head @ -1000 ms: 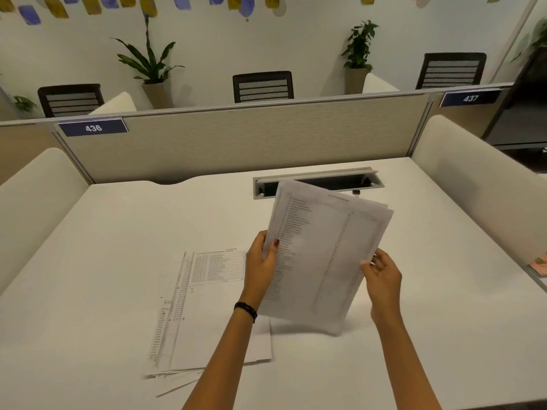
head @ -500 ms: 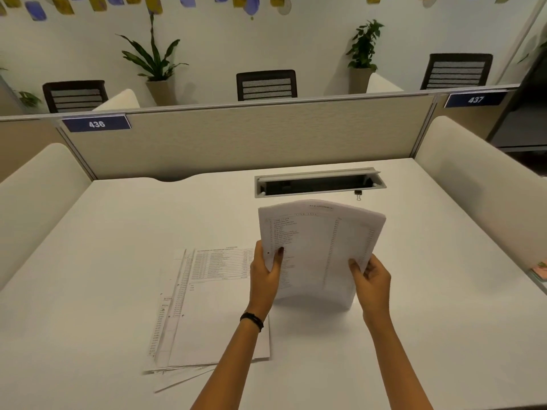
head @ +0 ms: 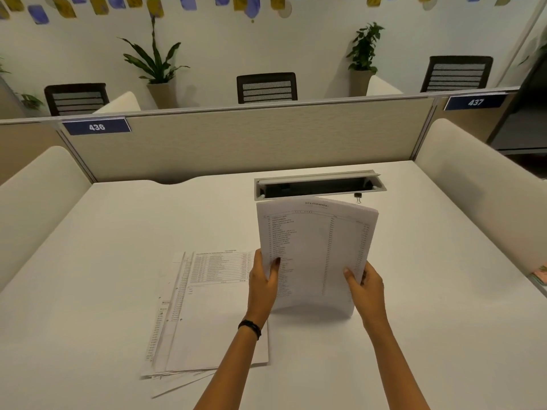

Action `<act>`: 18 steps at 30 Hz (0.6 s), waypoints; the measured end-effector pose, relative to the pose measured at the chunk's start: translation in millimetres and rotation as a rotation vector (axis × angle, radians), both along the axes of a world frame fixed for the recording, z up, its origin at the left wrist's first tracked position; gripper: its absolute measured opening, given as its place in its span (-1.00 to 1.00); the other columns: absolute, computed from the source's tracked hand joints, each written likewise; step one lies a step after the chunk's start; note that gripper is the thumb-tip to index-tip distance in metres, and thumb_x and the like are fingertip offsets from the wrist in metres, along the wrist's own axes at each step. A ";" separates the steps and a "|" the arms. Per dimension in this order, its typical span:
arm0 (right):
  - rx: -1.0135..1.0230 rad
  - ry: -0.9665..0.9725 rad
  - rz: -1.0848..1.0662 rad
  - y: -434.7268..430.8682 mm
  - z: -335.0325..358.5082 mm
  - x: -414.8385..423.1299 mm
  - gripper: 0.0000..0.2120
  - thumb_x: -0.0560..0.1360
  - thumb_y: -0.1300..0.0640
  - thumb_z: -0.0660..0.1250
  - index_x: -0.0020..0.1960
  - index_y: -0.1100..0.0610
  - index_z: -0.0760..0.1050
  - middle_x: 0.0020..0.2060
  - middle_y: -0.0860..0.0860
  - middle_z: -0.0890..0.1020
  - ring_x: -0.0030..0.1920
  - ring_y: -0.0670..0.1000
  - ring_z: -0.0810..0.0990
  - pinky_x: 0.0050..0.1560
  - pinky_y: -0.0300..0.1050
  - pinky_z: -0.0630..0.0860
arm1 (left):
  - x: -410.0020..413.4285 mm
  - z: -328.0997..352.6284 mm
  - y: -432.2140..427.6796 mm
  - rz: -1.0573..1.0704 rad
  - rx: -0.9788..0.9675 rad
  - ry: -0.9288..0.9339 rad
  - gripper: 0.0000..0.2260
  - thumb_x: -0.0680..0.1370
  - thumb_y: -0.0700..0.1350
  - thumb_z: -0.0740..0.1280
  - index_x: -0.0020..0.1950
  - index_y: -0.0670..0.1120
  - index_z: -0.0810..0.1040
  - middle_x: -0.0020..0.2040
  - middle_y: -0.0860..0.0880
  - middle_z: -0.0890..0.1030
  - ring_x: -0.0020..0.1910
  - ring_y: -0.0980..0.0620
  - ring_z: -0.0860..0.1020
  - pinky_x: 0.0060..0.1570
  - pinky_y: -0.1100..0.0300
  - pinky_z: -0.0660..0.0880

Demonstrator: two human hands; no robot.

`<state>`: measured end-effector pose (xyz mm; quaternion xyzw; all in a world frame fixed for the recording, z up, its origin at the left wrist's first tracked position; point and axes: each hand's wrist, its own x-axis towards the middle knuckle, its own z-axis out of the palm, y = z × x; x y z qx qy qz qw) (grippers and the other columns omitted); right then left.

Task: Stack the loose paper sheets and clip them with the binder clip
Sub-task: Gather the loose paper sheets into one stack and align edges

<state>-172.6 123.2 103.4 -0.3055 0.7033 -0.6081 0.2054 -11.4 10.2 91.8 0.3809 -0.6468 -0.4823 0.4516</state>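
Observation:
A bundle of printed sheets (head: 316, 247) stands upright on its bottom edge on the white desk (head: 103, 247), top curling slightly towards me. My left hand (head: 263, 282) grips its left edge and my right hand (head: 365, 287) grips its right edge. A second, uneven pile of loose sheets (head: 207, 309) lies flat on the desk to the left, partly under my left forearm. A small black binder clip (head: 358, 197) lies on the desk just behind the bundle, by the cable slot.
An open cable slot (head: 319, 187) is sunk into the desk at the back. A beige partition (head: 242, 140) closes the far side, with padded dividers left (head: 38, 199) and right (head: 479, 184). Something pink (head: 540, 272) pokes in at the right edge.
The bundle was held tilted in the air; it has come down and now stands squarely on its bottom edge, with its sheets more even. Both hands shifted lower along its sides.

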 end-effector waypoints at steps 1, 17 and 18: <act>0.011 0.009 0.004 0.3 0.0 -1.1 -0.73 0.53 0.22 0.26 0.22 0.24 0.46 0.06 0.12 0.60 0.04 0.10 0.58 0.05 -0.01 0.56 | 1.5 -3.1 -0.9 -0.001 0.002 -0.016 -0.71 0.57 -0.13 0.23 0.11 0.27 0.30 0.08 0.23 0.48 0.03 0.25 0.54 -0.14 0.42 0.55; 0.113 -0.092 -0.038 -5.3 -23.8 10.3 -0.89 0.51 0.17 0.29 -0.01 0.17 0.56 -0.09 0.08 0.67 -0.12 0.07 0.66 -0.10 -0.03 0.62 | 37.8 -27.2 -18.6 -0.100 0.190 -0.216 -0.57 0.53 -0.22 0.31 0.37 -0.04 0.32 0.16 0.03 0.51 0.05 0.04 0.53 0.06 0.20 0.54; 0.129 -0.098 -0.039 -5.5 -28.0 12.5 -0.86 0.51 0.18 0.29 0.02 0.19 0.56 -0.07 0.10 0.67 -0.10 0.08 0.65 -0.05 0.01 0.62 | 42.6 -31.8 -19.8 -0.106 0.213 -0.249 -0.59 0.53 -0.22 0.31 0.36 -0.05 0.34 0.10 0.05 0.53 -0.02 0.07 0.54 -0.03 0.30 0.54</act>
